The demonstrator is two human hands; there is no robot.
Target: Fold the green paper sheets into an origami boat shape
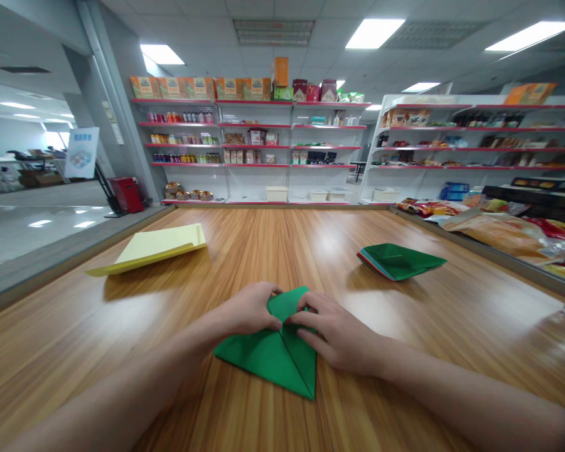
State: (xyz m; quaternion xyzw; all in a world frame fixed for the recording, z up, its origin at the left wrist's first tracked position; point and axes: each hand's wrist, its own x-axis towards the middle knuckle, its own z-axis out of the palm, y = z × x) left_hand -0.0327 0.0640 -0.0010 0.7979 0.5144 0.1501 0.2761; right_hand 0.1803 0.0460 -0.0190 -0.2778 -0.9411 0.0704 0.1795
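Note:
A folded sheet of green paper (268, 358) lies on the wooden table right in front of me, with crease lines meeting near its middle. My left hand (249, 307) is closed at its far left edge, thumb on top close to the centre and fingertips curled over the far side. From the right, my right hand (332, 329) bends over the paper, its thumb and index finger pinching at the fold by the centre. The other right fingers rest on the paper's right part. Both hands cover some of the far half.
Stacked yellow paper (162, 245) lies at the left of the table (273, 245). On the right sits a folded green paper stack (400, 260) with red and blue layers beneath. Packaged food (503, 232) lines the right edge; stocked shelves (257, 125) stand behind.

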